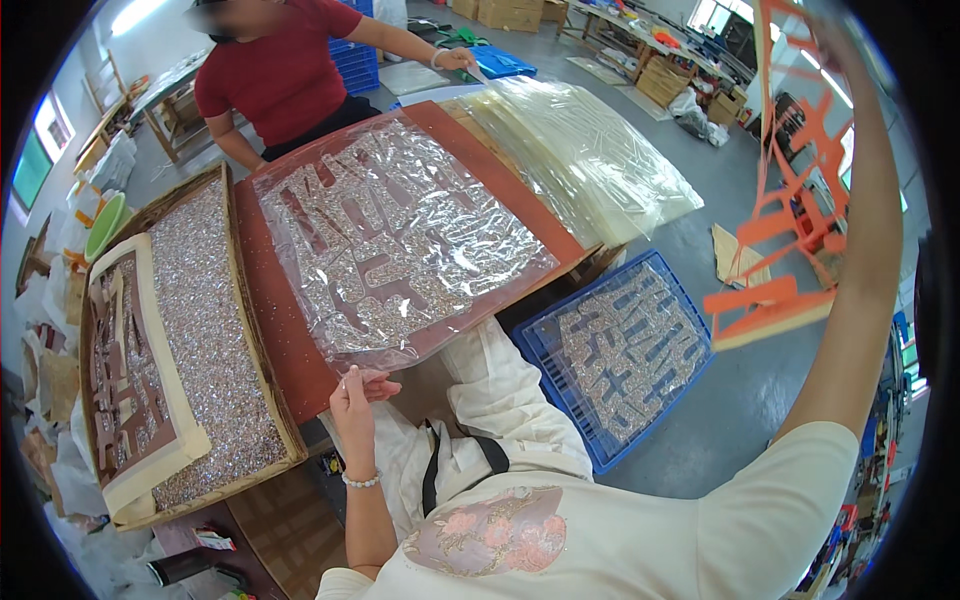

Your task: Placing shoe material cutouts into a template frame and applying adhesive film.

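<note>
My left hand (355, 398) pinches the near edge of a clear plastic film (400, 230). The film lies over a glittery silver sheet with cut-out shapes on a red-brown board (275, 330). My right arm is raised high at the right, and my right hand (838, 40), partly lost at the picture's rim, holds up an orange cut-out sheet (790, 210). That sheet hangs in the air as an open lattice of strips, above the floor and a blue crate (530, 350).
The blue crate holds glittery scrap pieces. A stack of clear plastic sheets (590, 150) lies behind the board. At the left a cardboard tray (245, 300) holds glitter material and a foam-edged panel (185, 420). A person in a red shirt (280, 70) stands opposite.
</note>
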Available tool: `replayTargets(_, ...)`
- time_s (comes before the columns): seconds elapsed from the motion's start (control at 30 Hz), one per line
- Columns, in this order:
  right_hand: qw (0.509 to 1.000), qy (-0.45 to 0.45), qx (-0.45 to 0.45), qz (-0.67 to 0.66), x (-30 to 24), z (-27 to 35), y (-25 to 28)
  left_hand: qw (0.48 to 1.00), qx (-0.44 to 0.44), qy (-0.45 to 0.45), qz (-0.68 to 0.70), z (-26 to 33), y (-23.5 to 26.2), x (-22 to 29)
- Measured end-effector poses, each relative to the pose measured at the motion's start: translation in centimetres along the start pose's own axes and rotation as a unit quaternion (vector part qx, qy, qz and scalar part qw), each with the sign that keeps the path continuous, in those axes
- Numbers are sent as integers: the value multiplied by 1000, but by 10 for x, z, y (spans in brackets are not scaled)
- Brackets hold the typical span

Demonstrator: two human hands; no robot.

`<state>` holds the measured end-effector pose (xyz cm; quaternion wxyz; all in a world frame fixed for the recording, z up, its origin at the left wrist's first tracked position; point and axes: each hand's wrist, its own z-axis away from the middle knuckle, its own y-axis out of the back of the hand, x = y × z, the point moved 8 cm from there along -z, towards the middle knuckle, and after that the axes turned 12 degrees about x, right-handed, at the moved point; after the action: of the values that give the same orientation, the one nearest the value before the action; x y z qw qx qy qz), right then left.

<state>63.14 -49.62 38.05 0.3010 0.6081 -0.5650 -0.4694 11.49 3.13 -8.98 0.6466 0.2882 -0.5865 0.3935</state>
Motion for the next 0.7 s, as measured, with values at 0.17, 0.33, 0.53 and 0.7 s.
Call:
replayTargets(0.17, 978, 174, 117, 13, -195, 46, 37, 999, -24, -2, -42, 13, 6, 3)
replayTargets(0.33, 912, 337, 236, 12, -373, 142, 66, 982, -154, -109, 3, 62, -19, 49)
replayTargets(0.53, 666, 641, 274, -265, -475, 268, 71, 942, -296, -157, -30, 137, -44, 93)
replayTargets(0.7, 649, 597, 370, -291, -512, 403, 26, 865, -462, -196, 22, 187, -68, 140)
